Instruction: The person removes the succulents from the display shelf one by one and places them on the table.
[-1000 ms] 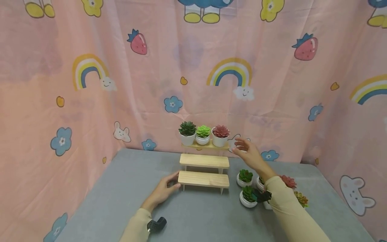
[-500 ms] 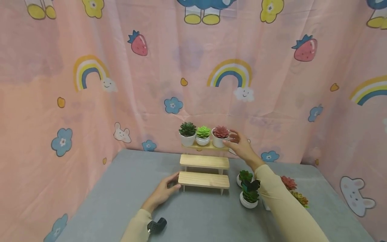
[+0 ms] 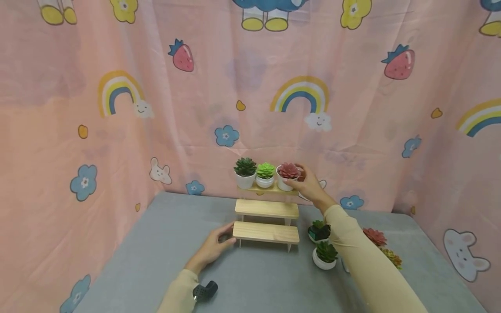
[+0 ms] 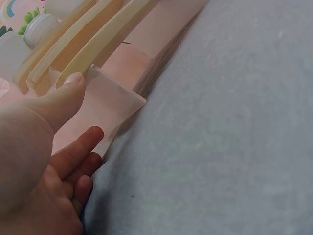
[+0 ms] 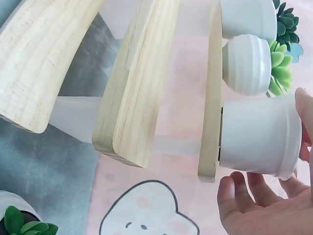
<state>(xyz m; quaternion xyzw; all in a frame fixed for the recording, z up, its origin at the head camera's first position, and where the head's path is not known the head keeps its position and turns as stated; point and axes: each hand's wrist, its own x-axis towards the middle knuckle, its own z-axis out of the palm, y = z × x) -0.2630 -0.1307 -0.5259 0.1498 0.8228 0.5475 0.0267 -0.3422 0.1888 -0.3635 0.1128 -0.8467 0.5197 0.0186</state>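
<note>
In the head view my right hand (image 3: 311, 187) holds the white pot of a red succulent (image 3: 288, 170) at the right end of the top step. The right wrist view shows the thumb at the rim of this white pot (image 5: 259, 137) and the fingers around its far side. A dark green succulent (image 3: 245, 167) and a bright green succulent (image 3: 266, 170) stand left of it. My left hand (image 3: 213, 245) rests at the left end of the lowest step (image 3: 266, 231) of a wooden stand. Its thumb (image 4: 73, 90) touches the board's end, other fingers loose beside the clear leg (image 4: 105, 93).
Right of the stand, potted green succulents (image 3: 325, 254) sit on the grey table (image 3: 156, 243). A red succulent (image 3: 375, 237) and a yellowish one (image 3: 391, 257) are partly behind my right sleeve. The bare middle step (image 3: 266, 208) lies below the top one. A pink printed curtain (image 3: 195, 108) hangs behind.
My right hand has moved left from beside the top step to the red succulent's pot and closed around it. The left hand has stayed at the lowest step.
</note>
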